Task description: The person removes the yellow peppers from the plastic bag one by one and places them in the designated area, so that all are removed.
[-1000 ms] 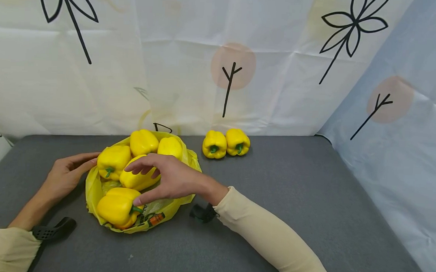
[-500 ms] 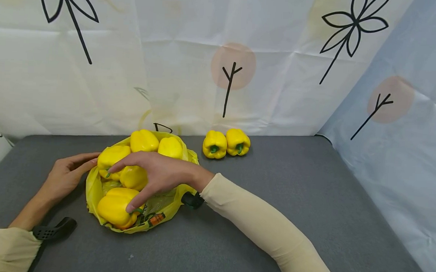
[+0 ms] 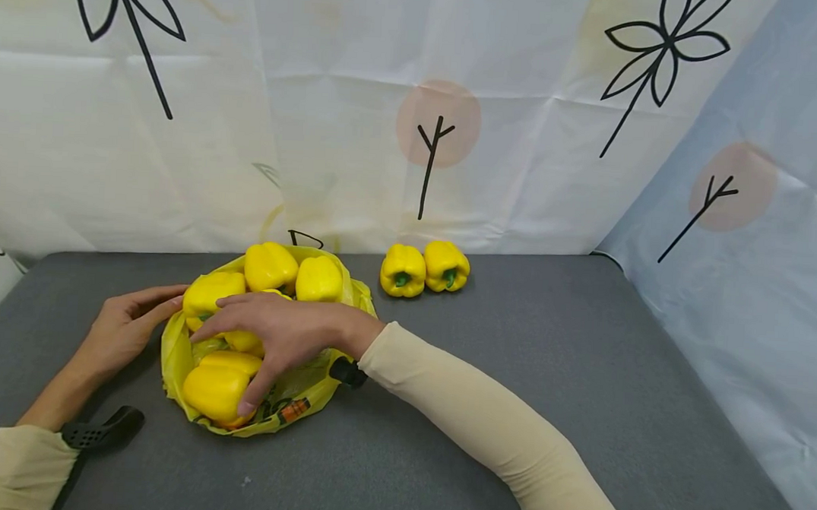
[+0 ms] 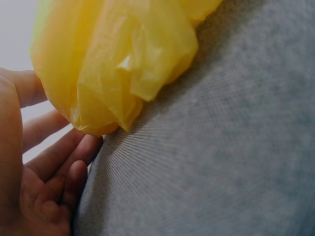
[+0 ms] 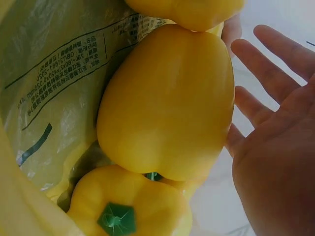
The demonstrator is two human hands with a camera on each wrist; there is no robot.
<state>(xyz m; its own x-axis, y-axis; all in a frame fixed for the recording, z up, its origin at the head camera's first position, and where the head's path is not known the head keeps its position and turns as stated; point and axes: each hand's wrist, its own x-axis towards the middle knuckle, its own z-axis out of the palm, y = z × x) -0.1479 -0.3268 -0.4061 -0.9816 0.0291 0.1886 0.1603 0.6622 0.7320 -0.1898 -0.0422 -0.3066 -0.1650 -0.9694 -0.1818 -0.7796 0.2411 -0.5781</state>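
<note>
A yellow plastic bag (image 3: 174, 363) lies spread on the grey table with several yellow bell peppers inside. My left hand (image 3: 126, 320) holds the bag's left rim between thumb and fingers; in the left wrist view the bag (image 4: 118, 59) hides some fingertips. Over the bag, my right hand (image 3: 285, 332) is spread, its thumb at the right end of the front bell pepper (image 3: 218, 390). Its fingers overlap the middle bell pepper (image 3: 243, 342). In the right wrist view, straight fingers (image 5: 268, 64) stand beside a large bell pepper (image 5: 167, 103), not curled round it.
Two more yellow bell peppers, one at left (image 3: 403, 271) and one at right (image 3: 446, 266), sit together near the table's back edge, right of the bag. A white printed cloth (image 3: 523, 138) hangs behind the grey table (image 3: 484, 410).
My right hand has moved left and lower over the bag, its thumb coming down by the front bell pepper. The left hand and the two loose bell peppers stay put.
</note>
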